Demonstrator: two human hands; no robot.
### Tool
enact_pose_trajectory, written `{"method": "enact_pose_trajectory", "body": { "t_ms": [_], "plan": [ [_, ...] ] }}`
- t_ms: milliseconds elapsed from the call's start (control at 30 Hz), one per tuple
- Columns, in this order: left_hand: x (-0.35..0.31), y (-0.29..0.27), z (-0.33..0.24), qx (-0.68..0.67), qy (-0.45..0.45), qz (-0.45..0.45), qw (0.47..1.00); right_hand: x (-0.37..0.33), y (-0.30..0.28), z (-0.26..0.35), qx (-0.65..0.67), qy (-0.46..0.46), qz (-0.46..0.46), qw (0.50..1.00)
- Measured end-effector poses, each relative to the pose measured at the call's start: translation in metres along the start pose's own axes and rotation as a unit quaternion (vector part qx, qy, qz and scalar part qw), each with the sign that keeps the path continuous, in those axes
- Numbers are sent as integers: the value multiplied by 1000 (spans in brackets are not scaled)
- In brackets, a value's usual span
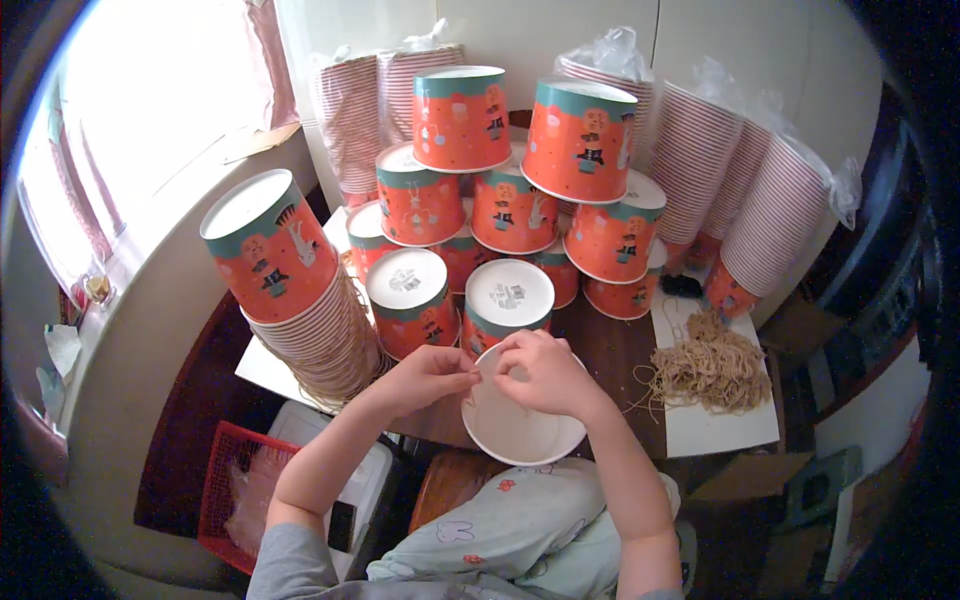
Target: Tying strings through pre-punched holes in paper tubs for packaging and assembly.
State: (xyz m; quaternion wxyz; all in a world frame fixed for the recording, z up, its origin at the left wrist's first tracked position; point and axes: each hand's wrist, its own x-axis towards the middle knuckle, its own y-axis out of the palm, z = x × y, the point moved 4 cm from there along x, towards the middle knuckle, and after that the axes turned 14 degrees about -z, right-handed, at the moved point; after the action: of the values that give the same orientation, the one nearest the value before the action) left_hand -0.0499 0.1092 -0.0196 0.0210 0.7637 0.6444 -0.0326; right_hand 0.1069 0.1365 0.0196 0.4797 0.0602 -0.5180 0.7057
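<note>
A white-lined paper bucket (pixel 515 435) stands open-side up at the table's near edge, tilted toward me, just above my lap. My left hand (pixel 440 378) is closed in a pinch at its left rim. Over the bucket's far rim, my right hand (pixel 545 372) curls with its thumb and fingertips together. A faint thin strand seems to show below the fingers, but what either hand pinches is too small to make out. Right behind are two upside-down orange and green paper buckets (pixel 509 290) with white bottoms.
More upside-down buckets (pixel 461 118) rise in a pyramid behind. A tall nested stack (pixel 275 250) leans at the left; bagged stacks (pixel 695 150) line the wall. Loose tan twine (pixel 712 365) lies on a white board (pixel 715 432) at right. A red basket (pixel 225 500) sits lower left.
</note>
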Motion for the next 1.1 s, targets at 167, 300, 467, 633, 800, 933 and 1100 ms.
{"method": "enact_pose_trajectory", "body": {
  "t_ms": [167, 300, 467, 633, 800, 933, 1100],
  "plan": [
    [1, -9, 10, 9, -9, 8, 1000, 1, -11, 14, -85, 8, -48, 995],
    [0, -11, 8, 3, -32, -1, 999, -8, 9, 44, 2, -15, 57, 998],
    [-2, -13, 4, -19, -22, 12, 1000, -15, 29, 56, -20, -57, 64, 996],
    [-3, -10, -5, 123, 49, 11, 991, 5, 15, 16, 97, 153, 60, 982],
    [-2, -9, -5, 148, 75, -27, 986, 1, 32, 9, 134, 161, 61, 976],
    [-2, -9, 2, 23, 8, -29, 999, 2, 30, 16, 161, 165, 53, 972],
    [-2, -16, 9, -5, -86, -39, 996, 0, 32, 17, 125, 139, 49, 981]
  ]
}}
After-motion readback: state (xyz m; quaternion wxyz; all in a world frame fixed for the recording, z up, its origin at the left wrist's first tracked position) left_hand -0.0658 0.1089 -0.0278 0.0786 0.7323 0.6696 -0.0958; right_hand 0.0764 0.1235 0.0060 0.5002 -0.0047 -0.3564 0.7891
